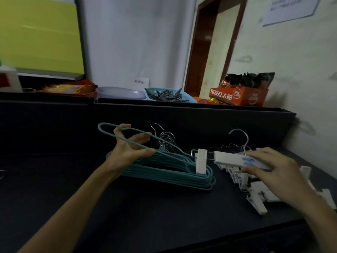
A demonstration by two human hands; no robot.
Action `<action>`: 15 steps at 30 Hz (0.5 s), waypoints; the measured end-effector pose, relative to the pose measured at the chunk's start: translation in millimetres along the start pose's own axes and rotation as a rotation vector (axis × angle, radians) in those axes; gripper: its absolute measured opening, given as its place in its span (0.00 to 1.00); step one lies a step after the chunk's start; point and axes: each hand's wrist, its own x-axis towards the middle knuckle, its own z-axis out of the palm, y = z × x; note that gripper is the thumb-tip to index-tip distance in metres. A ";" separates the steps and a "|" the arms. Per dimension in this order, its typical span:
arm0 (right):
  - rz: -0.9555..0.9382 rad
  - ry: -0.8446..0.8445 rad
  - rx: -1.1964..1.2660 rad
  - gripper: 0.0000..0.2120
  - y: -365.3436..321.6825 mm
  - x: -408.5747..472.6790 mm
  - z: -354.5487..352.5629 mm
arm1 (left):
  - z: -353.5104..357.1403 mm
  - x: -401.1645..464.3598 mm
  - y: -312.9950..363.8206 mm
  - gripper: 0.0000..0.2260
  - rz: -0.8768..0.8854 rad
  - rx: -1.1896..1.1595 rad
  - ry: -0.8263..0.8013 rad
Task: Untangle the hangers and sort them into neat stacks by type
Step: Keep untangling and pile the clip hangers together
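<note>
Two hands are working: left hand [131, 145] is gripping a teal hanger [109, 132] above the teal stack [164, 172]; right hand [269, 165], at 3 o'clock, is pinching a white clip hanger [235, 159].

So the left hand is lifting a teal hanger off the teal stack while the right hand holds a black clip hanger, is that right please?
Not quite: in the head view the clip hanger in the right hand is white, not black. The left hand does hold a teal hanger above the teal stack.
</note>
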 end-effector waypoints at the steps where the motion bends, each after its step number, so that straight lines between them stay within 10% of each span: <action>1: 0.001 -0.012 0.005 0.36 3.1 1.7 1.7 | -0.6 -0.3 -0.3 0.38 -0.011 0.006 -0.003; 15: 0.030 0.053 -0.016 0.23 -13.6 5.2 31.7 | -63.4 -2.4 3.5 0.52 -0.085 -0.001 0.059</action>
